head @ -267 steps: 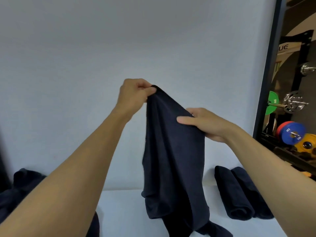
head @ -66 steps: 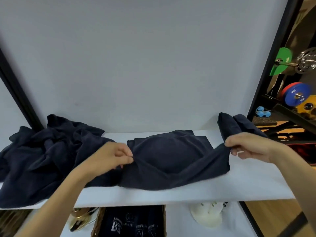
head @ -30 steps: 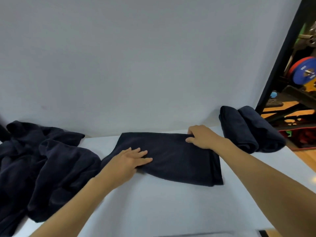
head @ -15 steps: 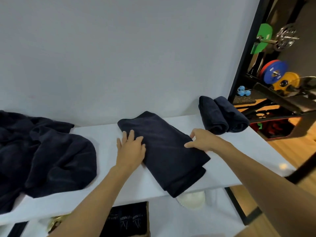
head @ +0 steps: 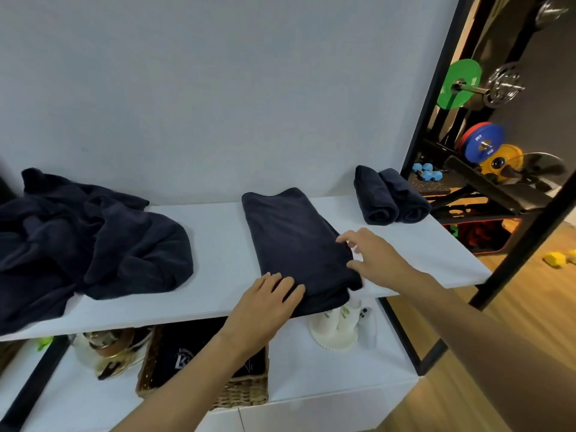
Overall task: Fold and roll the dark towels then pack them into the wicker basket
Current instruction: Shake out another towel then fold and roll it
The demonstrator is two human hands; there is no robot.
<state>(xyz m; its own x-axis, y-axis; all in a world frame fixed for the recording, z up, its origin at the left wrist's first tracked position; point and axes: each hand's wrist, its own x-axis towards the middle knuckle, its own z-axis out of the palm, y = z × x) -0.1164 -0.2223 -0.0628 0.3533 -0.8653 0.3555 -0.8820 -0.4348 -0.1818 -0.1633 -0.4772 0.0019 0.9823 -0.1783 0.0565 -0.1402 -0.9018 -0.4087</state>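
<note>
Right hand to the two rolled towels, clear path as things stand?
Probably yes. The right hand touches the right edge of the folded towel, and only bare shelf lies between it and the rolled towels.

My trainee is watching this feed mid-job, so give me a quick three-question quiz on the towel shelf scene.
1. True or false: the folded towel in the middle of the white shelf is already rolled up.
2. Multiple choice: how many rolled towels lie at the shelf's right end? A one, B two, C four.
3. Fill in: the wicker basket sits on the level ___ the shelf.
Key: 1 false; 2 B; 3 below.
</note>
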